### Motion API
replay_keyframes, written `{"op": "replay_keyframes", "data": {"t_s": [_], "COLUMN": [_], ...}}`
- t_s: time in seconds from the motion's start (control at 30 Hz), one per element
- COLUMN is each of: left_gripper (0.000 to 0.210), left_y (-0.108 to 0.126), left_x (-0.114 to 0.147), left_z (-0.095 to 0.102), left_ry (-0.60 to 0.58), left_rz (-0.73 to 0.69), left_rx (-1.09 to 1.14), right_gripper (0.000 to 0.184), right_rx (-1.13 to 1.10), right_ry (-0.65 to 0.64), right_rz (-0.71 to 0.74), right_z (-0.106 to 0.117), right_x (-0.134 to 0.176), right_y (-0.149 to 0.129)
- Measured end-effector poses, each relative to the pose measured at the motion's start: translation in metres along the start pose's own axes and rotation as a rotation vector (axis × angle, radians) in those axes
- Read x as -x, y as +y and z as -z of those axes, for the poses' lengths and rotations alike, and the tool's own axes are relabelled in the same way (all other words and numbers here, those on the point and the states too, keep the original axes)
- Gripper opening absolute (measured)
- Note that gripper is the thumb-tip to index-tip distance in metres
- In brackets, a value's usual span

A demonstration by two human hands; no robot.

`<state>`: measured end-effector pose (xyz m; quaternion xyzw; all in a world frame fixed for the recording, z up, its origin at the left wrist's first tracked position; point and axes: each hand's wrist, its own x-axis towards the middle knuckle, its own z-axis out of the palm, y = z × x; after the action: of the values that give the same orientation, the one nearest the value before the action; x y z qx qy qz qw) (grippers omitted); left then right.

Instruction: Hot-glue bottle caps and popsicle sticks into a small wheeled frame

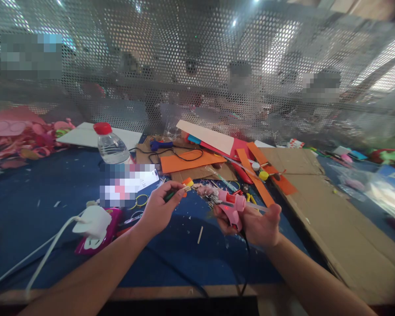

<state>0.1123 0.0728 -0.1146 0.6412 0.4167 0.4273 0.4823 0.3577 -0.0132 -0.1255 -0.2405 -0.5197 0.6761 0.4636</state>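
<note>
The table's front edge runs beneath both forearms, with blue tabletop between them. The right hand grips a pink glue gun, its nozzle near the left hand, whose fingers pinch a small pale stick. Cardboard borders the right. Beyond, a red-capped bottle stands left, contents unclear; a perforated screen bounds the far side.

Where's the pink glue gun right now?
In the head view, the pink glue gun is just right of centre, in the person's right grip, with an orange strip just beyond it.
</note>
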Motion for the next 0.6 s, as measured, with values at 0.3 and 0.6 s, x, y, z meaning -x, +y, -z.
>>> {"op": "replay_keyframes", "data": {"t_s": [0.3, 0.6], "left_gripper": [0.030, 0.031], "left_y": [0.000, 0.004], "left_x": [0.000, -0.001], "left_z": [0.000, 0.001], "left_ry": [0.014, 0.045], "left_rz": [-0.016, -0.007], "left_rx": [-0.022, 0.027], "right_gripper": [0.114, 0.119], "right_rx": [-0.053, 0.008], "right_ry": [0.124, 0.210], "right_rz": [0.038, 0.079], "right_z": [-0.011, -0.016], "right_x": [-0.007, -0.014], "right_y": [-0.013, -0.012]}}
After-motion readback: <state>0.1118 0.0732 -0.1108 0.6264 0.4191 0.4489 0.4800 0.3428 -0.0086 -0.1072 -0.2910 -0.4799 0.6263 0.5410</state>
